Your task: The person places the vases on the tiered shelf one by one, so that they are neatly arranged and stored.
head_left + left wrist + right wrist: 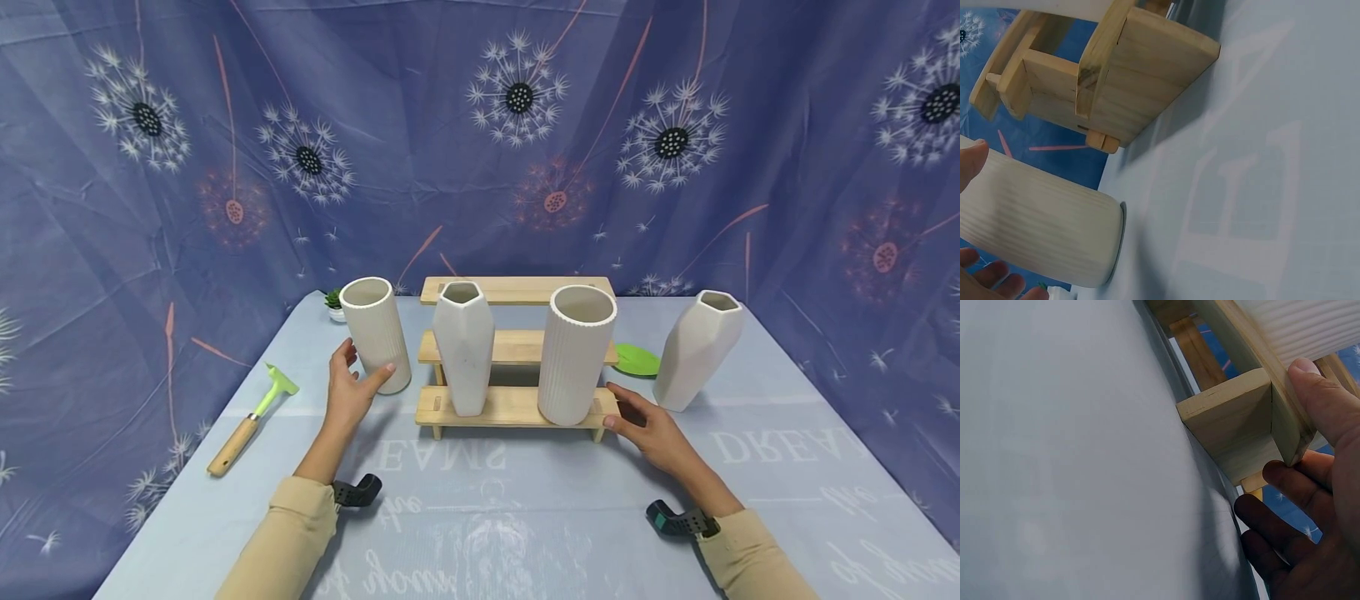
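My left hand (351, 387) is around the lower part of a white ribbed cylindrical vase (384, 333), which stands on the table left of a wooden tiered stand (517, 346). In the left wrist view, thumb and fingers spread on either side of that vase (1041, 212), with a gap at the fingertips. With thumb above and fingers below, my right hand (651, 429) pinches the right end of the stand's lowest shelf (1288, 419). On that shelf stand a white faceted vase (465, 350) and a wider ribbed vase (573, 358).
Right of the stand, another faceted vase (697, 350) stands on the table, near a green leaf-shaped piece (636, 360). At the left edge lies a small green hand rake (255, 417) with a wooden handle. A tiny potted plant (335, 306) sits behind the left vase, before a blue dandelion-print curtain (420, 125).
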Motion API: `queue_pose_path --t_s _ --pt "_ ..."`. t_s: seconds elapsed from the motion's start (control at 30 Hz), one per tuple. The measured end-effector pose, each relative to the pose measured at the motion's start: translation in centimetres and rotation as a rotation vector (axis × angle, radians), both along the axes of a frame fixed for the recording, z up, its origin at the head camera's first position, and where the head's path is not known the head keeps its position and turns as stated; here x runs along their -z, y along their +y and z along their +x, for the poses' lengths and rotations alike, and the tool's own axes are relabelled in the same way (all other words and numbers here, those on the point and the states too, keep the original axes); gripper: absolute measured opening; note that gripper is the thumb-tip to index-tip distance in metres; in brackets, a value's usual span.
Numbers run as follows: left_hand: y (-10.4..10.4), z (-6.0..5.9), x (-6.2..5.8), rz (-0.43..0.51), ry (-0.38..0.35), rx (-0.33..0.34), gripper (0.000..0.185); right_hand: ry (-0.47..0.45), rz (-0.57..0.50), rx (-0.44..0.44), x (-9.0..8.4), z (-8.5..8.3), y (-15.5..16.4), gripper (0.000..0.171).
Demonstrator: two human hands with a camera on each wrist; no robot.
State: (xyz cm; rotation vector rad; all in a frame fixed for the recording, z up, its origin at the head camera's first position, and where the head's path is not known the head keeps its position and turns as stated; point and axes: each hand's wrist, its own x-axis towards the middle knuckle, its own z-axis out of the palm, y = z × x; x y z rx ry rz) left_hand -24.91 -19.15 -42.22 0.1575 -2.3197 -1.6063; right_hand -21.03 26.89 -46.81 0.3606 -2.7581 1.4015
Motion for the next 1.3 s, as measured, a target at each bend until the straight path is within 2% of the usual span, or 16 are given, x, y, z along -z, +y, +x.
queue_pose_path --t_s 0.23,0.87,1.3 --pt "0.2 -0.7 0.1 -0.011 -0.014 0.021 0.09 -0.004 -0.017 -0.006 0.0 0.0 0.0 0.063" --pt "0.4 -2.0 1.0 -0.023 -0.012 0.017 0.091 -0.011 -0.007 -0.008 -0.1 0.1 0.0 0.063" --pt "0.6 -2.6 1.2 0.018 -0.027 0.003 0.091 0.001 -0.011 -0.012 -0.2 0.1 -0.1 0.062"
